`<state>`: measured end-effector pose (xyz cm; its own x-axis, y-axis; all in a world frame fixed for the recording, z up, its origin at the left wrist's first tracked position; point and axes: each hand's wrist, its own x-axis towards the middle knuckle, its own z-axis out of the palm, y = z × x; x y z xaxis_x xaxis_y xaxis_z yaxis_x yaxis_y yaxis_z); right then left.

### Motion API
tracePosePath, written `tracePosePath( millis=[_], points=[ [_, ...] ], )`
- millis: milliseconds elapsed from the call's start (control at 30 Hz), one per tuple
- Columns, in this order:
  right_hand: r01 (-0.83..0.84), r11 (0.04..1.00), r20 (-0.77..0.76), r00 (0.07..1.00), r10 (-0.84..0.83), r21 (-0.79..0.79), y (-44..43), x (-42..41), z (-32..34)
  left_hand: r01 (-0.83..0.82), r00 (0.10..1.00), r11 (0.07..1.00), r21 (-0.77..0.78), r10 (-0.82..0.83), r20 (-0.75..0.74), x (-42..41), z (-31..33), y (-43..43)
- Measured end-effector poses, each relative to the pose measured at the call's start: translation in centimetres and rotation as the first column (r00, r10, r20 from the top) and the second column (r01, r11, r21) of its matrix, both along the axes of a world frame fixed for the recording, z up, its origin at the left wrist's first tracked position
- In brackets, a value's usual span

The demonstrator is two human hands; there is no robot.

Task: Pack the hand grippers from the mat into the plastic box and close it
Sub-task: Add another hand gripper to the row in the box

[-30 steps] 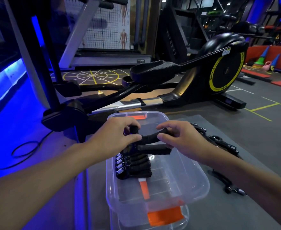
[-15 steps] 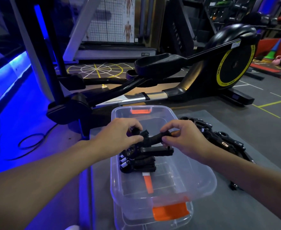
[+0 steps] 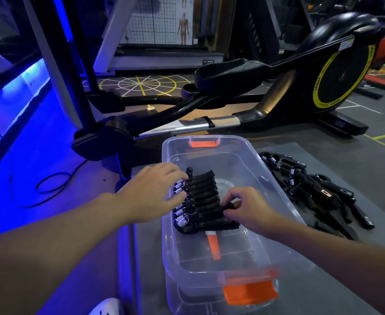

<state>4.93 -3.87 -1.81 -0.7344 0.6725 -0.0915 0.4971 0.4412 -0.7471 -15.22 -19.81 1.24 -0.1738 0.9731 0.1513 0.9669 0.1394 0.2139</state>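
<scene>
A clear plastic box (image 3: 284, 196) with orange latches stands open on the grey mat (image 3: 336, 287). Inside it lies a row of several black hand grippers (image 3: 201, 196) with steel springs at their left ends. My left hand (image 3: 155, 189) rests against the spring ends with fairly straight fingers. My right hand (image 3: 243, 208) pinches the handle tip of one gripper at the row's right side. A pile of several more black hand grippers (image 3: 314, 189) lies on the mat right of the box.
The box's lid (image 3: 250, 294) with an orange latch lies under the box's near end. A black elliptical trainer (image 3: 277, 87) stands just beyond the box. A cable (image 3: 50, 185) loops on the blue-lit floor at the left. A white shoe tip (image 3: 105, 308) shows at the bottom.
The gripper that both hands held above the box now lies in the row. My left hand has let go and spread against the springs; my right hand dropped lower.
</scene>
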Motion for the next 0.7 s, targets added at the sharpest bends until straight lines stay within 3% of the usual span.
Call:
tracePosePath(
  millis=[267,467,700],
  points=[
    [-0.003,1.000,0.089,0.996,0.002,0.020,0.5,-1.6,-3.6,0.013,0.996,0.982,-0.187,-0.029,-0.082,-0.7,-1.7,-1.4],
    [0.024,0.999,0.123,0.992,-0.020,-0.035,1.6,-2.4,-5.5,0.036,0.999,0.981,-0.191,-0.042,-0.030,-1.0,-2.1,-1.5],
    [-0.052,0.996,0.164,0.986,0.040,0.074,2.5,-2.7,-7.5,0.042,0.999,0.982,-0.185,-0.045,-0.013,-0.9,-2.4,-1.5]
  ],
)
